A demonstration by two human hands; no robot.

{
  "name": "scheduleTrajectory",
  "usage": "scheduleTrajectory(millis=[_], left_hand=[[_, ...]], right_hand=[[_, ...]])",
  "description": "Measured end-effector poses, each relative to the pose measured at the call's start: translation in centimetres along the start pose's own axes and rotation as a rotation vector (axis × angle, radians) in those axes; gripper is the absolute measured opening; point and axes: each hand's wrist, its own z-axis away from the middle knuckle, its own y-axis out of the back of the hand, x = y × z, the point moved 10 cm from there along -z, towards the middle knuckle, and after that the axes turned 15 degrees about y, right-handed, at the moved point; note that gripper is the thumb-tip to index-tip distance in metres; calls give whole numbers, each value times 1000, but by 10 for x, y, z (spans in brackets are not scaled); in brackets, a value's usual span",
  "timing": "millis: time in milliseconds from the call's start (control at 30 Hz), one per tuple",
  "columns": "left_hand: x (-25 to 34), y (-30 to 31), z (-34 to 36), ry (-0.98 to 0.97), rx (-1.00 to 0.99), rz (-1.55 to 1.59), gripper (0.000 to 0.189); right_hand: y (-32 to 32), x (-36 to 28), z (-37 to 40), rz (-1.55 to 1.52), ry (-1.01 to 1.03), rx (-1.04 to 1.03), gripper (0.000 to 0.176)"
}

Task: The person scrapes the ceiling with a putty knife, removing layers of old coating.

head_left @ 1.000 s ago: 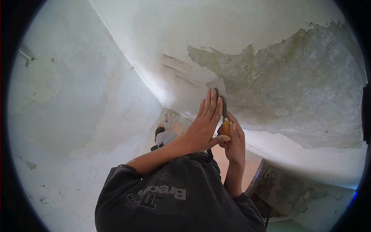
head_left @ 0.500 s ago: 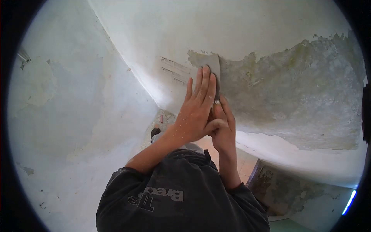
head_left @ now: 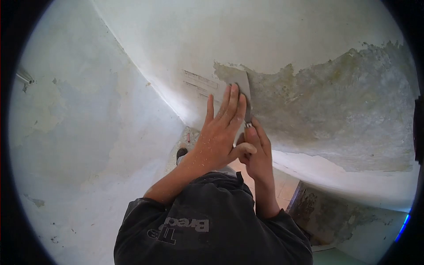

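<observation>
A scraper (head_left: 243,83) with a wide metal blade lies against the wall at the left end of a rough grey patch (head_left: 327,110). Around its handle my right hand (head_left: 258,148) is closed, index finger stretched up along the side. My left hand (head_left: 221,128) rests on the lower part of the blade, fingers outstretched and slightly spread, thumb out over the right hand. White specks dot the left hand and wrist. The fingers hide part of the blade.
Smooth pale coating (head_left: 282,31) borders the patch above. Printed dark lines (head_left: 198,81) mark the wall left of the blade. A second wall (head_left: 79,132) meets it at a corner on the left, with a metal fitting (head_left: 25,78). My shoe (head_left: 181,153) shows below near debris.
Both hands and the scraper have slid a little down the wall, toward me. More of the blade shows above my left fingers. The whole view has shifted slightly.
</observation>
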Motion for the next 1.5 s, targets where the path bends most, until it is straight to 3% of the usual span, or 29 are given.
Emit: scheduleTrajectory(millis=[167,333,567,633,867,967,1033,1133,1500], left_hand=[[6,-12,3,-4,-93,-46,100],[2,5,-3,14,29,17,97],[12,-6,-2,-18,-85,-15,95],[11,3,-4,-18,-16,37,95],[21,3,-3,-36,-93,44,96],[26,15,-6,-50,-21,61,94],[27,9,-4,-69,-111,5,96],[26,10,-7,-42,-19,37,97],[32,19,-5,-66,-71,-18,95]], right_hand=[[8,-19,9,-11,-39,-53,46],[-6,-19,0,-51,-45,-56,45],[10,-23,8,-88,-84,-21,44],[4,-27,8,-119,-76,-22,44],[6,-43,10,-124,-99,-26,47],[1,-49,10,-139,-68,-30,48],[0,-52,14,-263,-69,-68,49],[-7,-52,8,-216,-84,-75,49],[-4,-60,18,-378,-174,-66,48]])
